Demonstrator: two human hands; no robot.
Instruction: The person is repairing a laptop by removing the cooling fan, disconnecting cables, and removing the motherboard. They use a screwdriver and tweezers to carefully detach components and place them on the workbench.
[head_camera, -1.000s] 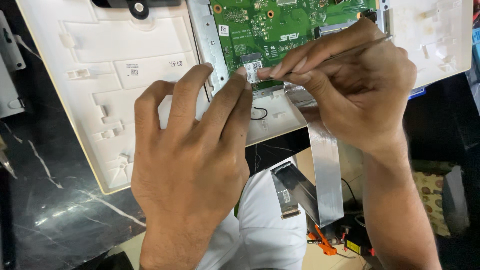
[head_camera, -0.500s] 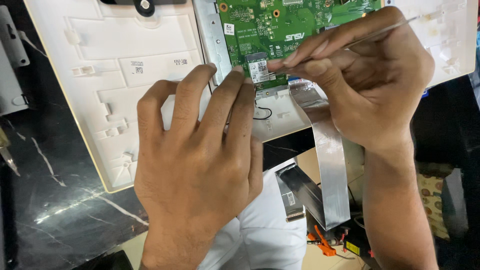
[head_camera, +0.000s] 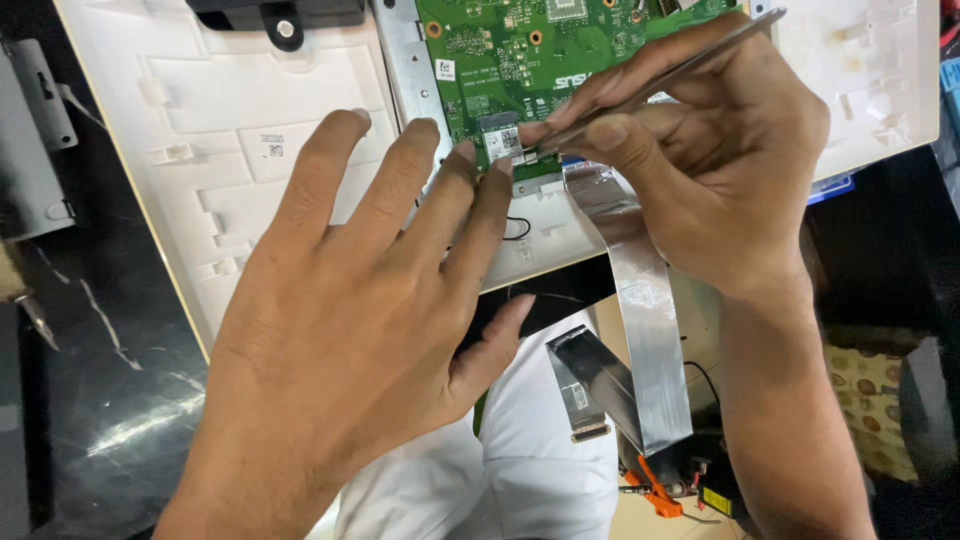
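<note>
My right hand (head_camera: 705, 150) pinches a pair of metal tweezers (head_camera: 660, 80), their tips at a small card module (head_camera: 500, 140) on the green circuit board (head_camera: 540, 50). My left hand (head_camera: 360, 320) lies flat with spread fingers on the white plastic casing (head_camera: 200, 160), its fingertips touching the board's lower edge beside the module. A wide silver ribbon cable (head_camera: 645, 320) hangs down from under the board, below my right hand. A thin black wire (head_camera: 518, 228) loops on the casing near my left fingertips.
A dark marble-like surface (head_camera: 110, 400) lies at the left, with a grey metal bracket (head_camera: 35, 150) on it. A black part (head_camera: 275, 15) sits at the casing's top. An orange tool (head_camera: 655, 495) and small parts lie low at the right, and white cloth (head_camera: 530, 470) covers my lap.
My left hand's fingers have slid up the casing toward the board's edge. My right hand with the tweezers stays at the module, shifted slightly up and right.
</note>
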